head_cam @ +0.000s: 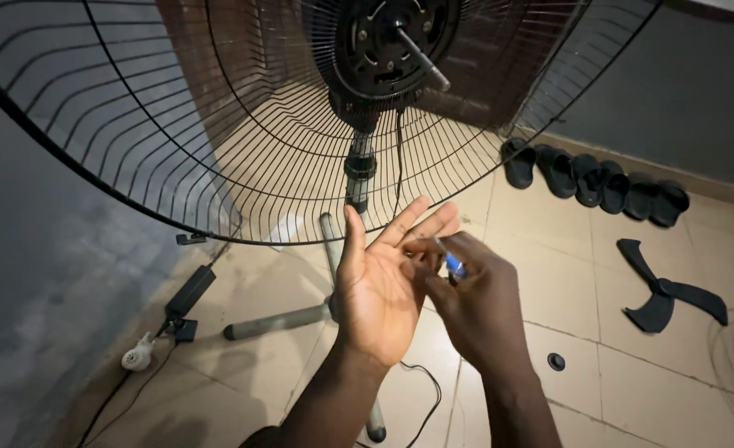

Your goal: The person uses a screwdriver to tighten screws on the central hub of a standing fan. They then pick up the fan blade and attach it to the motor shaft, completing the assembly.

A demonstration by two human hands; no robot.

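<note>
Beige floor tiles [657, 390] spread under a stripped pedestal fan, its rear wire guard [176, 141] filling the upper view and the bare motor shaft [422, 60] poking out at 12 o'clock. I see my left hand [379, 290] open flat, palm up, fingers spread wide, holding nothing that I can make out. My right hand [476, 305], at 3 o'clock of it, pinches a small blue-tipped piece [453, 265] between thumb and fingertips, right over the left fingers. I judge the piece light, stiff and easy to drop, best held by its thin middle. A black fan blade [665, 292] lies on the tiles at 3 o'clock, dark sandals [593, 177] line the wall at 2 o'clock.
</note>
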